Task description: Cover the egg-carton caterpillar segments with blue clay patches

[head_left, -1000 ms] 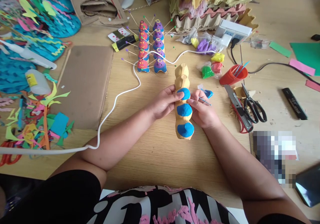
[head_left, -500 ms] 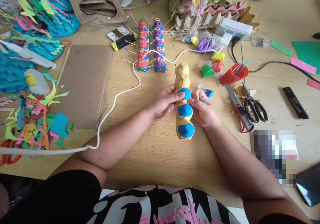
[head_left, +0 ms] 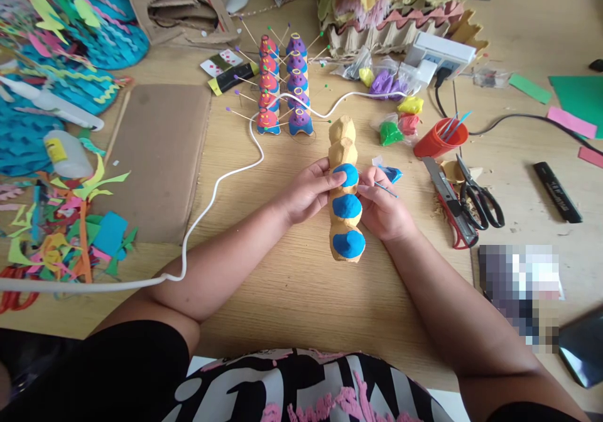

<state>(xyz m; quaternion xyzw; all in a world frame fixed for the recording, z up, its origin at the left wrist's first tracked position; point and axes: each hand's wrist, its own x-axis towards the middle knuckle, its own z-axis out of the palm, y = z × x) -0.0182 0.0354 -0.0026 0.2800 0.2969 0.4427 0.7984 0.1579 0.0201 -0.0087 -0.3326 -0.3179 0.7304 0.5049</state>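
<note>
My left hand (head_left: 307, 194) grips a yellow egg carton strip (head_left: 343, 153) from its left side, thumb on top. Blue clay (head_left: 347, 206) covers parts of the three cups nearest me; the two far cups are bare. My right hand (head_left: 384, 211) is closed around a thin blue stick tool (head_left: 386, 189), its fingertips at the strip's right edge beside the third cup. Whether they touch the carton I cannot tell. Just beyond that hand lies a small bag of blue clay (head_left: 391, 174).
Red (head_left: 268, 83) and purple (head_left: 298, 83) painted carton strips with pins stand farther back. A white cord (head_left: 221, 183) crosses the table. To the right are an orange cup (head_left: 438, 142), a utility knife (head_left: 455, 205) and scissors (head_left: 478, 202). Cardboard (head_left: 155, 158) and paper scraps (head_left: 85, 233) lie left.
The carton strip has shifted very slightly left with my left hand. My right fingertips show a little more gap from the blue clay. Otherwise the scene looks the same.
</note>
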